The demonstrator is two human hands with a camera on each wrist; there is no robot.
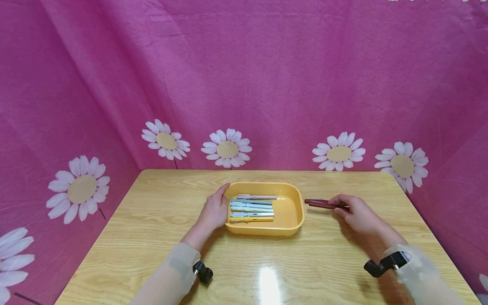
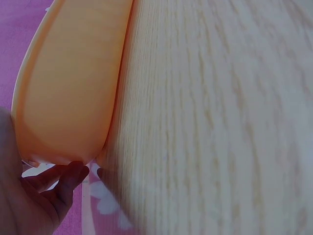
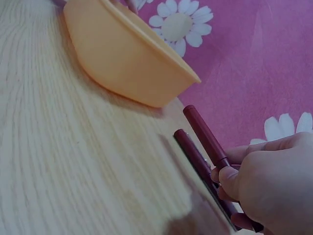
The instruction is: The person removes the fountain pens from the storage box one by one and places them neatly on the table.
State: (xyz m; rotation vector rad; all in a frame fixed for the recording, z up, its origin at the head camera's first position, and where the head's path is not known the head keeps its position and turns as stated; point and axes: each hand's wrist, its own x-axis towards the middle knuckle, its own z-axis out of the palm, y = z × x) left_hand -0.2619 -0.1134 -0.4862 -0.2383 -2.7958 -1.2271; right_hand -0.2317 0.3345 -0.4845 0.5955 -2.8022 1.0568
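Observation:
A yellow tray [image 1: 290, 212] stands mid-table and holds several pastel pens [image 1: 251, 208] lying side by side. My left hand [image 1: 213, 212] rests against the tray's left outer wall, fingers stretched along it toward the far corner. In the left wrist view the fingertips [image 2: 68, 178] lie by the tray's [image 2: 73, 83] end. Right of the tray, my right hand [image 1: 358, 214] pinches a dark red pen [image 1: 324, 205] just above the table, its tip toward the tray. In the right wrist view the pen [image 3: 205, 134] sticks out of the hand [image 3: 274, 186]. A second dark red shaft [image 3: 193, 154] lies below it; pen or reflection, I cannot tell.
The wooden table [image 1: 267, 267] is glossy, with a light glare near the front edge. Pink cloth printed with daisies [image 1: 227, 149] hangs close behind and along both sides. A black wrist camera mount [image 1: 385, 263] sits on each forearm.

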